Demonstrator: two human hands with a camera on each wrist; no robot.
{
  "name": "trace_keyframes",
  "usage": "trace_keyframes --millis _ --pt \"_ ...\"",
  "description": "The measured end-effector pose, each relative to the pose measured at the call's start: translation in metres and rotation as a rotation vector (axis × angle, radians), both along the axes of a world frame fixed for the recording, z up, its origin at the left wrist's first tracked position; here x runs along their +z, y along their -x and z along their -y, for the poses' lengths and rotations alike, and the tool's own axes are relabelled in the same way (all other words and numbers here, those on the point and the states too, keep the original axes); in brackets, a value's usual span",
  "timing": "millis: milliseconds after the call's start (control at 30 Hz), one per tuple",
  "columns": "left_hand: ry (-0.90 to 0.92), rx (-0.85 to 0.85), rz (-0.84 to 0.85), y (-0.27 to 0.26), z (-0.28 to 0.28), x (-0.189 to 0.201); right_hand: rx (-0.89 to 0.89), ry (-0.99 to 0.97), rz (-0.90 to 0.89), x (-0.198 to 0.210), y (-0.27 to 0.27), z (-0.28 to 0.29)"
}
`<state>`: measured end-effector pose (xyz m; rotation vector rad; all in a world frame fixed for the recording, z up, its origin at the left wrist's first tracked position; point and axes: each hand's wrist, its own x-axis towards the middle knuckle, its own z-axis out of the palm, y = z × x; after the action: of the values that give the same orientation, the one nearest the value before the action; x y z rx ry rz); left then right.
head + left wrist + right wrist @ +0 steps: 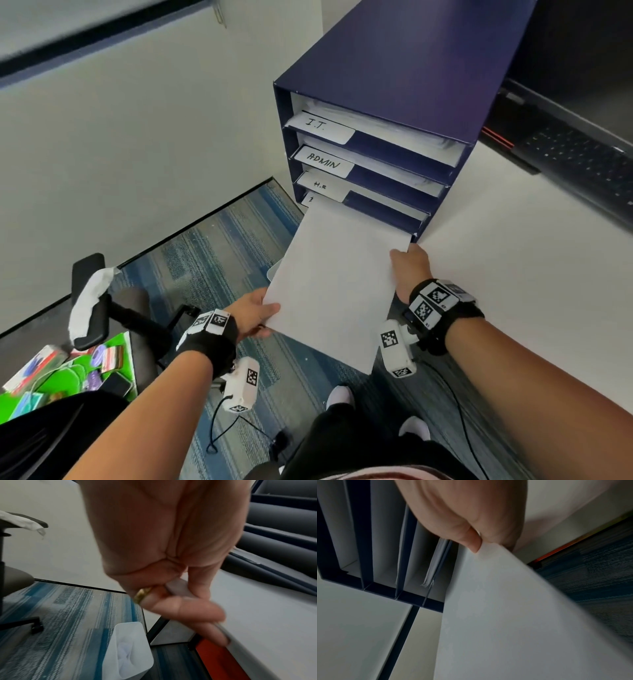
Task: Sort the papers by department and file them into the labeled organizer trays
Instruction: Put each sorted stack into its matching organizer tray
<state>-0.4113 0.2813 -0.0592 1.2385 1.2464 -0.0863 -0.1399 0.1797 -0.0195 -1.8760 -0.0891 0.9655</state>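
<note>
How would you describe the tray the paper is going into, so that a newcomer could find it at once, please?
Find the dark blue organizer standing at the corner of the white desk. Go down its stacked trays past the I.T. label, the ADMIN label and the H.R label to the bottom tray. Only that tray has a white sheet sticking out, covering most of its label.

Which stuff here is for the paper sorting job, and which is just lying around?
For the job:
- paper, held by left hand and right hand
- blue organizer with labeled trays

Just lying about:
- laptop
- office chair
- white bin
- green box of items
</note>
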Motion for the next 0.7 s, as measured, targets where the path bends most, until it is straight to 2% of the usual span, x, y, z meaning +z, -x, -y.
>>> trace_keyframes --millis 167,400,500,600,700 --pt "-0.145 0.025 0.035 -0.036 -0.030 0.011 0.043 -0.049 -0.052 -0.010 0.000 0.004" --pt "-0.252 0.122 0.089 -0.097 -0.070 0.019 0.148 -0.064 -0.415 0.006 0.014 0.017" --pt "-0.268 0.227 0.125 -0.117 -0.083 0.021 0.057 -0.105 -0.444 0.007 0.008 0.010" --pt "-0.241 0.354 0.147 -0.133 -0.091 0.023 -0.090 -0.234 -0.407 0.006 0.001 -0.004" --pt "-0.204 0.368 0.136 -0.151 -0.094 0.028 -0.185 -0.299 -0.327 0.005 -0.001 -0.016"
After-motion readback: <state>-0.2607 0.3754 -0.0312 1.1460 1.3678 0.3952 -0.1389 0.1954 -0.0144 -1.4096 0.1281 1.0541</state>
